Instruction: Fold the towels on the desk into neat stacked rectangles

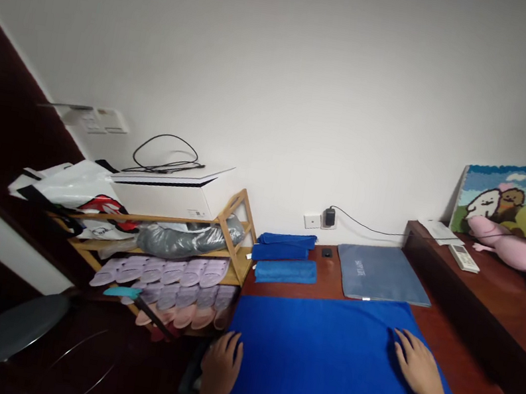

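The big blue cloth (317, 357) is spread at lower centre-right, its left edge met by the left hand (221, 365), fingers loosely bent, grip not tellable, its right side by the right hand (418, 368), fingers spread, nothing held. Smoothing seems in hand; an edge pinch would be called for next. Lettering (358, 269) on the grey mat (391, 275), right of centre, can't be read surely.

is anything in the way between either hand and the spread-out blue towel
Nothing visible: the left hand is at the left edge of the blue towel, the right hand over its right part, no object between.
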`<state>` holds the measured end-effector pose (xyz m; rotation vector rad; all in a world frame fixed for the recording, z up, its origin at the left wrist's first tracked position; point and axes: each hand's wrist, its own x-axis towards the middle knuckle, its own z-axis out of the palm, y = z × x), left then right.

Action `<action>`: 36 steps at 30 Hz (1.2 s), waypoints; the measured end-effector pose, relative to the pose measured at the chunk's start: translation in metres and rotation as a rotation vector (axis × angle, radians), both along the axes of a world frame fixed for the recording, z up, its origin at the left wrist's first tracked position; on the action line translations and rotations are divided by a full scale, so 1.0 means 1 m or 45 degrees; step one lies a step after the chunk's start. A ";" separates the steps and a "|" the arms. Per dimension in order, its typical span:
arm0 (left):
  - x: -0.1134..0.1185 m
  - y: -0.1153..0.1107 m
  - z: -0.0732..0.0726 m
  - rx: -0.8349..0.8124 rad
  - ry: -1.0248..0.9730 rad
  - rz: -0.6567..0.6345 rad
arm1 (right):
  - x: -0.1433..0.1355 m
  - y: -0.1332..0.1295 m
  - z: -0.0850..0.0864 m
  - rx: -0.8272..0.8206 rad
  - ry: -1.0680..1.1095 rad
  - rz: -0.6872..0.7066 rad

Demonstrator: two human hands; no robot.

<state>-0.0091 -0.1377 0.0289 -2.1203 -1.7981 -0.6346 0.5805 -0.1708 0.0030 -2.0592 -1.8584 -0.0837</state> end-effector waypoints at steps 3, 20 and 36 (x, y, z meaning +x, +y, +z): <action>0.008 0.059 0.005 -0.056 0.008 -0.127 | 0.007 0.042 0.006 -0.135 -0.023 0.039; 0.008 0.130 -0.023 -0.465 0.109 0.084 | 0.058 0.071 -0.010 -0.464 -0.036 -0.274; 0.000 0.137 -0.023 -0.314 0.157 -0.163 | -0.189 0.109 0.056 -0.259 0.134 0.394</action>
